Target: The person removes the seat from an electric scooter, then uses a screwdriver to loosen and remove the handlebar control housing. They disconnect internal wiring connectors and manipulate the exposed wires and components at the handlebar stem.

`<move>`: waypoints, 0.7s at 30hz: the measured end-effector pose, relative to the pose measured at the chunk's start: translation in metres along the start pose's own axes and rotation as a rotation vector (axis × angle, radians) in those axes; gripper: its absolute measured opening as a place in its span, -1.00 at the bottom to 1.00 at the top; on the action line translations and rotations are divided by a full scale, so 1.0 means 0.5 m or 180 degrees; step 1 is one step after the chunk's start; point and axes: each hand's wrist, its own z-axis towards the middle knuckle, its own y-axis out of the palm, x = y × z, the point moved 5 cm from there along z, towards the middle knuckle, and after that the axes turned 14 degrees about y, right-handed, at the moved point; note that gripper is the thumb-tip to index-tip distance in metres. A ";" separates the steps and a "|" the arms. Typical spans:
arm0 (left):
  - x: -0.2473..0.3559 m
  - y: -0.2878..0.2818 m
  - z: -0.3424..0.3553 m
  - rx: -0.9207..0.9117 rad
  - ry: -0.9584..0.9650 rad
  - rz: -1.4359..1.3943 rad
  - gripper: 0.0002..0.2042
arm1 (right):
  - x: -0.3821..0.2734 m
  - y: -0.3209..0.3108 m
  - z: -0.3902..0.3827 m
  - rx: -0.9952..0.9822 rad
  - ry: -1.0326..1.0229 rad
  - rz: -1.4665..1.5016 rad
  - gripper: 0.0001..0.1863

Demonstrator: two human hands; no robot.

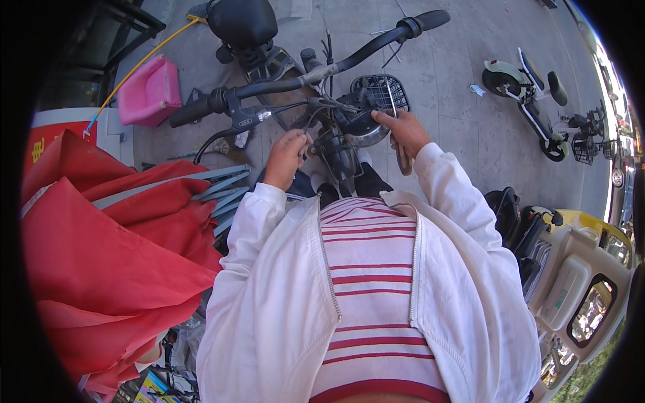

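In front of me stands an electric bike with a black handlebar (289,84) and bundled dark wires (329,102) at its centre. My left hand (287,156) is closed in a pinch just below the wires; what lies between the fingertips is too small to make out. My right hand (406,131) is closed around a hand tool (404,160) with a brown handle and a thin metal shaft pointing away from me; its exact kind is unclear. The right thumb and fingertips touch the edge of the round black headlight housing (359,126).
A black basket (384,91) sits beyond the headlight. To the left are a folded red canopy (121,248) with grey struts, a pink chair (149,92) and a yellow-handled broom (144,64). A black seat (243,21) stands ahead; a white scooter (531,101) and a yellow-beige vehicle (571,289) are right.
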 end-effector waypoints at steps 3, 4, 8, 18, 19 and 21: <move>0.001 0.003 -0.006 -0.0027 -0.0001 -0.0001 -0.83 | 0.001 0.001 -0.008 0.0016 -0.0048 -0.0022 -0.52; 0.000 0.004 -0.008 0.0006 -0.0028 0.0016 -0.83 | 0.000 0.002 -0.012 0.0022 -0.0072 -0.0021 -0.52; -0.012 0.003 -0.027 0.0069 -0.0188 -0.0018 -0.83 | -0.007 0.004 -0.032 0.0031 -0.0109 -0.0004 -0.53; -0.050 0.024 -0.062 -0.0248 -0.0276 0.0055 -0.78 | 0.005 0.007 -0.031 0.0013 -0.0127 -0.0045 -0.45; -0.050 0.024 -0.063 -0.0214 -0.0281 0.0050 -0.78 | 0.005 0.007 -0.031 0.0003 -0.0133 -0.0046 -0.44; -0.049 0.025 -0.064 -0.0146 -0.0290 0.0040 -0.78 | 0.005 0.008 -0.033 -0.0012 -0.0143 -0.0002 -0.44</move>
